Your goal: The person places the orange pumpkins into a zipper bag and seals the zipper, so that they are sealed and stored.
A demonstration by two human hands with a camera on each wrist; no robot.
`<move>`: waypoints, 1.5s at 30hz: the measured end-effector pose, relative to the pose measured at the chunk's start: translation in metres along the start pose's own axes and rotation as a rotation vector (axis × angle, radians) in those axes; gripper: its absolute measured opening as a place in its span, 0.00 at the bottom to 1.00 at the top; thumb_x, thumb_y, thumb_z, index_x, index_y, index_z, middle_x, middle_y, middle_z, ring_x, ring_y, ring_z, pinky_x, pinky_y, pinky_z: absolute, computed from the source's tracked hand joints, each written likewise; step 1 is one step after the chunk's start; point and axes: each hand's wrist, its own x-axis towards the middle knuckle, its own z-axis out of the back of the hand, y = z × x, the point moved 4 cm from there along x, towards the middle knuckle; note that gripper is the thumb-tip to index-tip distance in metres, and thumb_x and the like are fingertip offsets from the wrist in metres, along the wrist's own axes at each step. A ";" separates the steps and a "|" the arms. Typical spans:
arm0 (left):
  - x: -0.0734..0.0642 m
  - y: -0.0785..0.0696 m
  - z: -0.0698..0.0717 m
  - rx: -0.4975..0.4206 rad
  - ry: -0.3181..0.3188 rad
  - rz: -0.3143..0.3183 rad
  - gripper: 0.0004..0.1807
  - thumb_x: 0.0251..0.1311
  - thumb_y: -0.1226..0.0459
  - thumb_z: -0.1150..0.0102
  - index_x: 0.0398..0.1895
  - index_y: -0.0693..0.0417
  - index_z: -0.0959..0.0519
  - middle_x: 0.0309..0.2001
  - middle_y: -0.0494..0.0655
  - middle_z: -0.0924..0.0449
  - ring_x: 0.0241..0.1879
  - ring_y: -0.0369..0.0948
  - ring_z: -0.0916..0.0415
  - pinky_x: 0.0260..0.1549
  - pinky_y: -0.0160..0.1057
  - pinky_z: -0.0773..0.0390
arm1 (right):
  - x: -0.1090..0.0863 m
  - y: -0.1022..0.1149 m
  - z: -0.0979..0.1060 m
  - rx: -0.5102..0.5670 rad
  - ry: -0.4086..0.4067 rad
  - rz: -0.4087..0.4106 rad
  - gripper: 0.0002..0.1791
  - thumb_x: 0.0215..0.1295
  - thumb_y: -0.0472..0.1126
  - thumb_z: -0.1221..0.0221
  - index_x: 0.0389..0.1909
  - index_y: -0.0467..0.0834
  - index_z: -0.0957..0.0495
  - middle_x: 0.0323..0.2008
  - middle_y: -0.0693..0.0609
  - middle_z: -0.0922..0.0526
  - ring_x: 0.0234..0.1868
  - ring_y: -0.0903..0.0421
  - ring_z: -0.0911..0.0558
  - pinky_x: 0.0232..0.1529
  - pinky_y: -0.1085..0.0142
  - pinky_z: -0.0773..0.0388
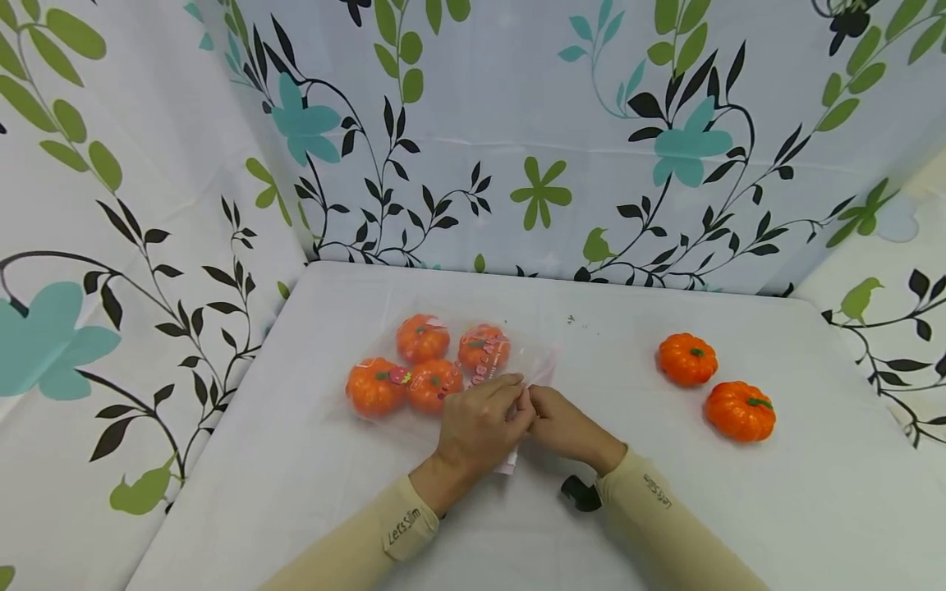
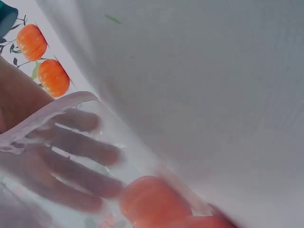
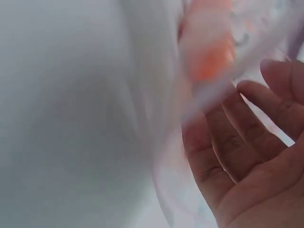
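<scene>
A clear zip bag [image 1: 543, 368] with pink printing lies on the white table with several small orange pumpkins [image 1: 375, 388] inside. My left hand [image 1: 476, 428] pinches the bag's open end, thumb against the index finger. Meeting it there, my right hand [image 1: 567, 428] also grips the bag's edge. Through the frosted film in the left wrist view, the right hand's fingers [image 2: 83, 147] look stretched out behind the pink rim. The right wrist view shows the left hand's palm and bent fingers [image 3: 237, 137] beside the blurred bag; the exact pinch points are partly hidden.
Two loose orange pumpkins, one [image 1: 687, 359] behind the other [image 1: 741, 411], sit on the right side of the table [image 1: 259, 492]. A small black object [image 1: 580, 493] is next to the right cuff. Leaf-patterned cloth [image 1: 473, 139] hangs around the back and sides.
</scene>
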 end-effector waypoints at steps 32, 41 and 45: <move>0.002 0.006 -0.007 -0.075 0.023 0.108 0.04 0.52 0.68 0.33 0.29 0.57 0.11 0.35 0.48 0.11 0.34 0.41 0.12 0.23 0.36 0.17 | -0.163 -0.050 0.199 -0.506 -0.418 -0.454 0.81 0.45 0.52 0.21 0.77 0.38 0.79 0.77 0.30 0.76 0.76 0.27 0.68 0.63 0.26 0.56; 0.003 0.003 -0.010 -0.076 0.024 0.109 0.04 0.53 0.68 0.33 0.29 0.57 0.11 0.36 0.49 0.11 0.34 0.42 0.12 0.22 0.36 0.17 | -0.186 -0.094 0.199 -0.420 -0.308 -0.736 0.78 0.49 0.65 0.27 0.73 0.22 0.71 0.67 0.15 0.54 0.63 0.18 0.44 0.54 0.25 0.37; 0.003 0.002 -0.012 -0.078 0.034 0.119 0.04 0.54 0.68 0.33 0.31 0.58 0.11 0.36 0.49 0.11 0.35 0.42 0.12 0.21 0.35 0.17 | -0.191 -0.104 0.196 -0.391 -0.300 -0.776 0.74 0.51 0.67 0.30 0.73 0.20 0.64 0.65 0.16 0.49 0.62 0.20 0.42 0.56 0.27 0.36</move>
